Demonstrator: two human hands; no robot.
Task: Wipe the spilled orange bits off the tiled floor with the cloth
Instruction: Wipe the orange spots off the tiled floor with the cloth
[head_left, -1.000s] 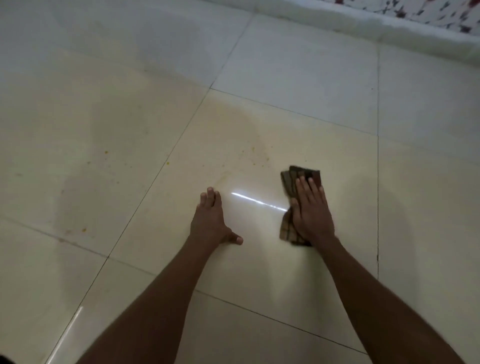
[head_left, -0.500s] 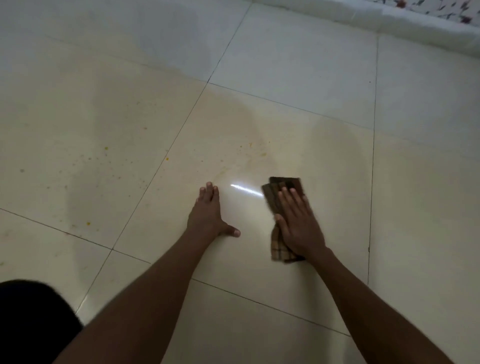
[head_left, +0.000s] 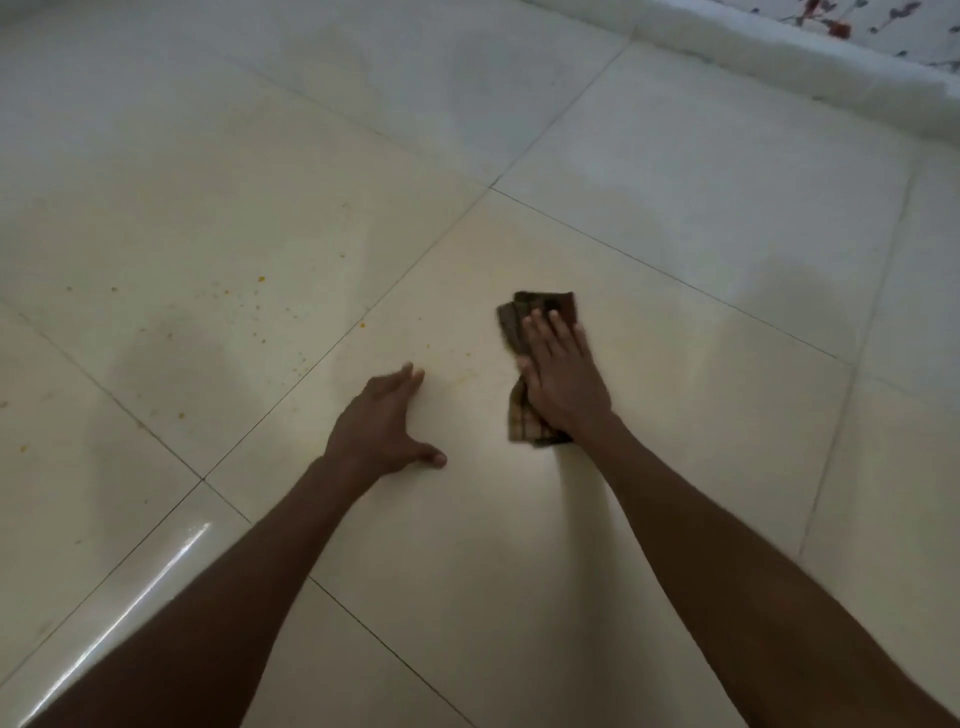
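A folded brown checked cloth (head_left: 524, 415) lies on the cream tiled floor (head_left: 675, 415) at mid frame. My right hand (head_left: 563, 382) presses flat on top of it, fingers pointing away from me, and covers its middle. My left hand (head_left: 382, 423) rests palm down on the floor to the left of the cloth, thumb spread, holding nothing. Small orange bits (head_left: 260, 279) are scattered over the tile to the left of my left hand. A few more orange specks (head_left: 428, 345) lie between my left fingertips and the cloth.
A low white ledge (head_left: 779, 62) runs along the far right edge of the floor, with a patterned fabric (head_left: 883, 21) above it. Dark grout lines cross the floor. A light streak reflects on the near left tile (head_left: 150, 582).
The view has turned, so the orange bits on the left tile show more fully. My right hand stays on the cloth and has slid it a little across the tile. My left hand stays planted.
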